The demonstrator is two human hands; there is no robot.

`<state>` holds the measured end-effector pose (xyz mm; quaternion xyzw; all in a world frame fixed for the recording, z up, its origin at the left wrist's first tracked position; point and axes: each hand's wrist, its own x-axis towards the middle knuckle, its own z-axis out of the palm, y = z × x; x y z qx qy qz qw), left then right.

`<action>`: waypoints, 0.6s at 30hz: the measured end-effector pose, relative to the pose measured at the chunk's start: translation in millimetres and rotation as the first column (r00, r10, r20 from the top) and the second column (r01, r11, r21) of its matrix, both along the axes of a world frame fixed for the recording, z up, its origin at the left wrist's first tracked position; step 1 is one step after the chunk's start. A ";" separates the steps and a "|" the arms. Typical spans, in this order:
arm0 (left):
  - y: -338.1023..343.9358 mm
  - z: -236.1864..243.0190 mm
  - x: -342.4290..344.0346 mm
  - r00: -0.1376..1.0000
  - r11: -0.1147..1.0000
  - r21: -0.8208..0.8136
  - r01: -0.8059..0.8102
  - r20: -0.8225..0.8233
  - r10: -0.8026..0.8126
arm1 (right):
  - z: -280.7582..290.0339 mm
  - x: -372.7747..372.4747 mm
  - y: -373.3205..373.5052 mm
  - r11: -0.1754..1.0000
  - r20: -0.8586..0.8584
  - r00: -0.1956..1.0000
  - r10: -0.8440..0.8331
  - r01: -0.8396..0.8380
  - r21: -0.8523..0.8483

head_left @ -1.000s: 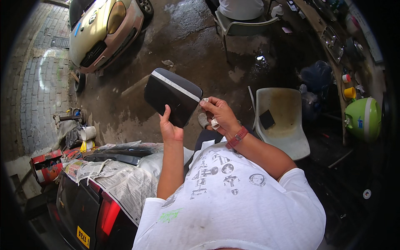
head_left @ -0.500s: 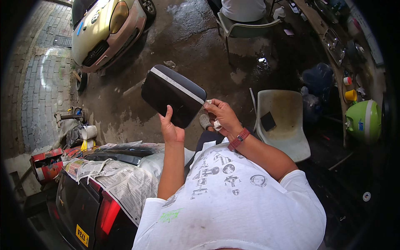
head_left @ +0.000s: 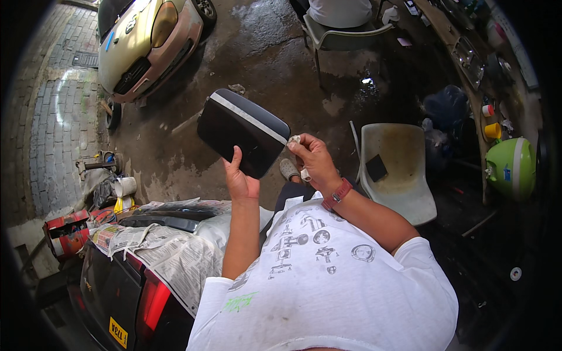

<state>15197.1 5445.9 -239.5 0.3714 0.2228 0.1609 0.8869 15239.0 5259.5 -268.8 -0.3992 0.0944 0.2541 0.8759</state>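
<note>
My left hand (head_left: 242,182) grips a glossy black rounded rectangular panel (head_left: 237,137) by its near edge. Its thumb lies on top, and the other fingers are hidden underneath. A pale strip of tape (head_left: 248,119) runs along the panel's far side, with a dark grey band beyond it. At the panel's right corner, my right hand (head_left: 316,159) is closed, thumb and forefinger pinching a crumpled whitish piece of tape (head_left: 294,140) at the strip's end. Another pale wad (head_left: 305,175) shows under that hand's curled fingers.
A car body (head_left: 111,286) partly covered with newspaper (head_left: 175,257) stands at my left. Ahead left is a yellowish car (head_left: 143,52). A stained chair (head_left: 404,169) holding a dark square stands to the right. Someone sits in another chair (head_left: 351,40) ahead. A cluttered bench (head_left: 451,41) lines the right.
My right hand has shifted very slightly at the panel's corner, showing a bit more of the crumpled tape. The left hand and panel have hardly moved.
</note>
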 end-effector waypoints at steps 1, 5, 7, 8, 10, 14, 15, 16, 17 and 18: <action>0.4 -1.1 0.1 1.000 1.000 -0.022 0.002 -0.001 -0.002 | 1.3 -0.6 0.0 1.000 0.022 1.000 0.000 0.000 -0.017; 5.9 -5.5 0.3 0.999 0.997 -0.076 -0.013 -0.037 0.011 | 6.9 -0.8 -5.6 0.982 0.156 0.987 -0.041 0.068 -0.175; 12.1 -6.7 0.6 0.998 0.994 -0.101 -0.032 -0.063 0.025 | 9.7 0.7 -11.1 0.960 0.205 0.978 -0.036 0.091 -0.266; 15.6 -6.8 0.8 0.998 0.991 -0.129 -0.040 -0.049 0.034 | 10.7 1.7 -13.4 0.950 0.205 0.979 -0.023 0.085 -0.300; 21.7 -6.4 0.9 0.997 0.983 -0.171 -0.067 -0.047 0.060 | 11.5 3.5 -14.9 0.938 0.237 0.971 -0.009 0.090 -0.335; 24.7 -4.7 -0.4 0.999 0.981 -0.192 -0.030 -0.019 0.027 | 10.4 4.9 -7.7 0.975 0.252 0.968 -0.004 0.059 -0.215; 23.9 -4.4 -1.4 1.000 0.983 -0.182 -0.025 -0.013 0.023 | 10.6 5.4 -5.8 0.989 0.229 0.973 0.008 0.027 -0.149; 23.2 -4.3 -2.9 1.000 0.987 -0.159 -0.029 -0.005 0.029 | 11.4 6.5 -4.4 0.980 0.261 0.965 -0.026 0.077 -0.186; 23.1 -4.3 -5.0 1.000 0.993 -0.118 -0.014 0.008 0.015 | 12.9 8.1 -4.0 0.969 0.297 0.954 -0.051 0.120 -0.218; 23.9 -4.4 -7.9 1.000 0.998 -0.065 -0.010 0.023 0.011 | 15.5 10.4 -4.8 0.955 0.334 0.940 -0.072 0.162 -0.248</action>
